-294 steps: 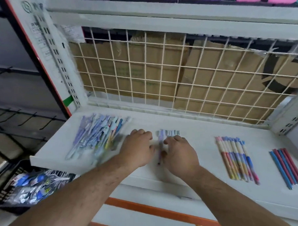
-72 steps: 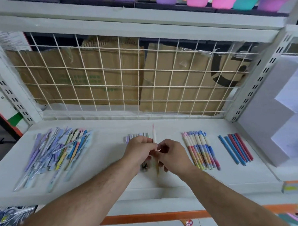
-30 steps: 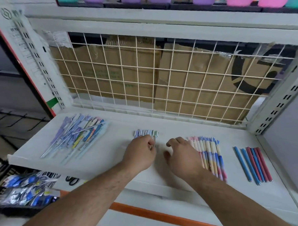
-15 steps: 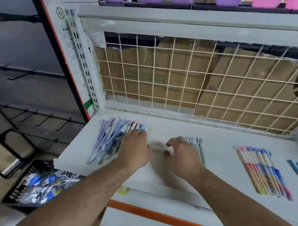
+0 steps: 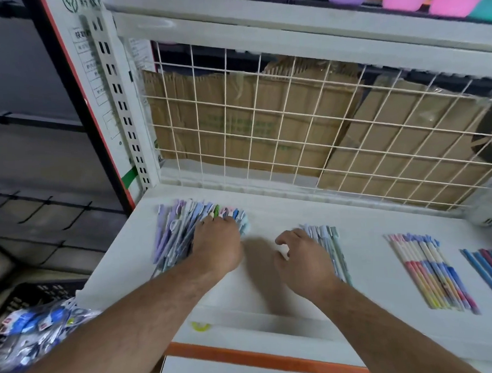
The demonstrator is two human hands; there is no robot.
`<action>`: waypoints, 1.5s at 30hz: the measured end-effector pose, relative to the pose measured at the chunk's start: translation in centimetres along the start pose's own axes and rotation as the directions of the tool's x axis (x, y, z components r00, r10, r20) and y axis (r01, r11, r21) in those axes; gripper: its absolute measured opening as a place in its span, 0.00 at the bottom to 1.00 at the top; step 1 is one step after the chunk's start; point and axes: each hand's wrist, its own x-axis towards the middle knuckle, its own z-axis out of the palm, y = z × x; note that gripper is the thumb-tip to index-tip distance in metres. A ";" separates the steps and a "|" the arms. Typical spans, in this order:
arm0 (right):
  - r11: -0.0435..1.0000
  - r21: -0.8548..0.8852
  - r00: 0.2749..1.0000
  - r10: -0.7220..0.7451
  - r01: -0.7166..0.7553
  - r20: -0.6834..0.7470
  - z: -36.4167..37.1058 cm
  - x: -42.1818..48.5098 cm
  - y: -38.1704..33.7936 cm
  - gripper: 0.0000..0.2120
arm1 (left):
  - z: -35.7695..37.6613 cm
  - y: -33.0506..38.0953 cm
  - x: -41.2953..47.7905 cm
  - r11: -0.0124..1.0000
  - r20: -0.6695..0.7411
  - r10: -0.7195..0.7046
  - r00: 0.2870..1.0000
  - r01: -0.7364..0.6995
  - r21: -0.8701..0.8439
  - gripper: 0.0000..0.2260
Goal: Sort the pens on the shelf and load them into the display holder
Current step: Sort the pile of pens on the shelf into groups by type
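Four groups of pens lie on the white shelf (image 5: 271, 213): a loose mixed pile (image 5: 176, 237) at its left end, a small row (image 5: 333, 250) at its middle, then a pastel row (image 5: 432, 274) and a blue-and-red row (image 5: 488, 268) toward its right end. The left hand (image 5: 217, 244) lies palm-down on the pile, its grip indiscernible. The right hand (image 5: 301, 258), loosely curled and empty, touches the small row. Print on the shelf's left upright (image 5: 91, 66) is illegible.

Four pen groups (image 5: 330, 247), two hands (image 5: 219, 244), one shelf (image 5: 365, 223)
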 end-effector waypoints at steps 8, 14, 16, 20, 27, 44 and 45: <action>1.000 0.003 1.000 0.026 -0.026 -0.001 0.0 0.4 0.1 0.11 | -0.7 0.8 1.3 0.998 0.183 0.000 0.983 0.010 -0.054 0.10; 1.000 0.009 1.000 0.029 -0.029 -0.002 -0.2 0.4 1.0 0.11 | -0.5 1.9 1.3 0.999 0.264 -0.033 0.964 0.034 0.001 0.13; 0.999 0.018 0.999 0.031 -0.031 -0.009 -0.4 0.4 1.2 0.11 | -0.4 2.0 1.3 0.999 0.264 -0.039 0.964 0.038 0.008 0.12; 0.999 0.027 1.000 0.020 -0.020 0.002 -0.7 0.2 1.2 0.11 | -0.3 2.5 1.2 0.999 0.244 -0.019 0.970 0.012 0.030 0.14; 0.997 0.063 0.999 0.043 -0.043 -0.001 -1.4 -0.3 1.3 0.10 | -0.9 2.7 1.6 0.974 0.275 -0.013 0.961 0.075 -0.215 0.08; 0.562 0.633 0.787 0.053 -0.533 0.615 -4.4 -2.9 -2.3 0.35 | -2.1 5.6 2.1 -0.040 0.551 -0.120 0.825 0.551 -0.834 0.09; 0.568 0.637 0.798 0.059 -0.521 0.599 -4.2 -3.1 -2.4 0.34 | -2.1 5.6 2.1 -0.061 0.552 -0.122 0.825 0.549 -0.833 0.09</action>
